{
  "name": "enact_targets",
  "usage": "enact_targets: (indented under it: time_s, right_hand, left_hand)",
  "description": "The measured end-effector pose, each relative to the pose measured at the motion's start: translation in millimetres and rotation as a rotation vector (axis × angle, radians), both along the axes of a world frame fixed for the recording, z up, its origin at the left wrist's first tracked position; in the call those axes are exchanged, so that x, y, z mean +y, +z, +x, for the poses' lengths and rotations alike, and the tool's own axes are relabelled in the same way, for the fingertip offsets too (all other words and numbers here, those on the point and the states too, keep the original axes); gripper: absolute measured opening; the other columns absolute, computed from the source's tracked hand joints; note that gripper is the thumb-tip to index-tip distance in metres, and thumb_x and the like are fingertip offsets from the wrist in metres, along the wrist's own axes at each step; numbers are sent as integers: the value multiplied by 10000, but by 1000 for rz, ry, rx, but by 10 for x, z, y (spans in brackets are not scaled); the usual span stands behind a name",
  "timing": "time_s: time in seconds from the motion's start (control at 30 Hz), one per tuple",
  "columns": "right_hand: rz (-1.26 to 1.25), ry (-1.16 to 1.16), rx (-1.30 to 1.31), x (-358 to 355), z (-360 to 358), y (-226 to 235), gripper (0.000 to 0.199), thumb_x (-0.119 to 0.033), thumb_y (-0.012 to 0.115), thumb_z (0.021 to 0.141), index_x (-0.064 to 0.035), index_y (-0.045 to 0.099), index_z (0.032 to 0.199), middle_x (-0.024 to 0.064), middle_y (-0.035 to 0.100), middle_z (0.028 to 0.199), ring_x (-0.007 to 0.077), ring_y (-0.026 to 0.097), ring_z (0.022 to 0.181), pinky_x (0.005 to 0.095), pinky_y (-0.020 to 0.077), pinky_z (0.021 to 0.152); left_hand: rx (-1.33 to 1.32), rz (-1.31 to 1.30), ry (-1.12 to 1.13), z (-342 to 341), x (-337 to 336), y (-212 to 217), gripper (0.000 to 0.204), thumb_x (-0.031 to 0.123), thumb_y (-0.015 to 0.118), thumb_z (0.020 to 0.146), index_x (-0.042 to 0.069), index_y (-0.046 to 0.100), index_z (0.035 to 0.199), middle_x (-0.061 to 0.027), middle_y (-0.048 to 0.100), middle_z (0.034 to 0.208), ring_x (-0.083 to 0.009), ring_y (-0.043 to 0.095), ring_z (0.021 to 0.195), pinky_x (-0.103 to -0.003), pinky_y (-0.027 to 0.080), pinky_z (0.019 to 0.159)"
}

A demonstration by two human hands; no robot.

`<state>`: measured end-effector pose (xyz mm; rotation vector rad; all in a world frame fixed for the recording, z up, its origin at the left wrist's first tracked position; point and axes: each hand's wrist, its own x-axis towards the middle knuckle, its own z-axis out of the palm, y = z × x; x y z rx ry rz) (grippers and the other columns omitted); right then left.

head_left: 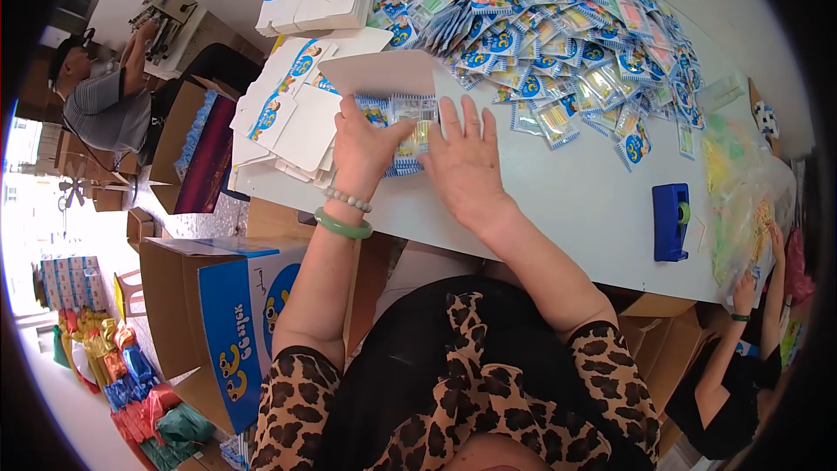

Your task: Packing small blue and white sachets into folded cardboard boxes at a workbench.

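A small white cardboard box lies on the table in front of me with its lid raised at the far side. Flat blue-and-clear packets fill it. My left hand, below a beaded bracelet and a green bangle, holds the box's left side, its thumb reaching over the packets. Along the right side lies my right hand, fingers stretched out and apart, its thumb side by the packets. Both hands hide parts of the box's near and side walls.
A big heap of packets covers the far table. Flat white cartons and a bundled stack lie left. A blue tape dispenser stands right, near a plastic bag handled by another person. An open carton stands below left; another person sits far left.
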<state>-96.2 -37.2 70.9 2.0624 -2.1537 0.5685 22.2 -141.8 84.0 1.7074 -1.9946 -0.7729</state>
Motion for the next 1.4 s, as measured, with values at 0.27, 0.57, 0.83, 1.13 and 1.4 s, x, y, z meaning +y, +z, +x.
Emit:
enact_targets:
  time_s: [0.27, 0.57, 0.83, 1.13, 1.4]
  right_hand:
    - [73, 49, 110, -127, 41, 57, 289, -139, 611, 797, 12, 650, 1040, 177, 476, 1324, 322, 407, 1280, 525, 246, 1089]
    - [-15, 134, 100, -143, 93, 24, 216, -132, 574, 845, -32, 566, 1036, 117, 591, 1089, 276, 519, 1134, 498, 305, 1039]
    - [129, 192, 29, -143, -43, 109, 299, -92, 585, 828, -4, 533, 1109, 135, 578, 1145, 288, 525, 1142, 483, 347, 1032]
    - [-162, -196, -1099, -199, -239, -264, 435, -64, 558, 876, -70, 500, 1306, 103, 553, 1266, 227, 525, 1149, 330, 424, 952]
    - [73, 57, -1708, -583, -92, -498, 446, -111, 543, 887, -12, 447, 1312, 113, 576, 1198, 190, 548, 1077, 305, 425, 926]
  left_hand:
    - [-333, -639, -173, 2, 220, -167, 887, 389, 739, 737, -64, 304, 1364, -251, 497, 1146, -394, 578, 953, -426, 479, 835]
    - [-385, -319, -256, 42, 139, -8, 761, 377, 669, 805, -55, 356, 1348, -290, 468, 1242, -373, 566, 1042, -406, 484, 845]
    - [-252, -611, -573, 266, 215, -158, 434, 203, 536, 896, 34, 483, 1293, -148, 466, 1348, -344, 397, 1300, -492, 305, 1068]
    - [-337, -374, -660, 183, 184, -113, 405, 208, 514, 906, 109, 490, 1297, -115, 482, 1348, -322, 368, 1330, -506, 261, 1093]
    - [-195, -371, -617, 220, 235, -240, 442, 203, 545, 878, 112, 481, 1305, -148, 466, 1372, -317, 329, 1362, -506, 174, 1129]
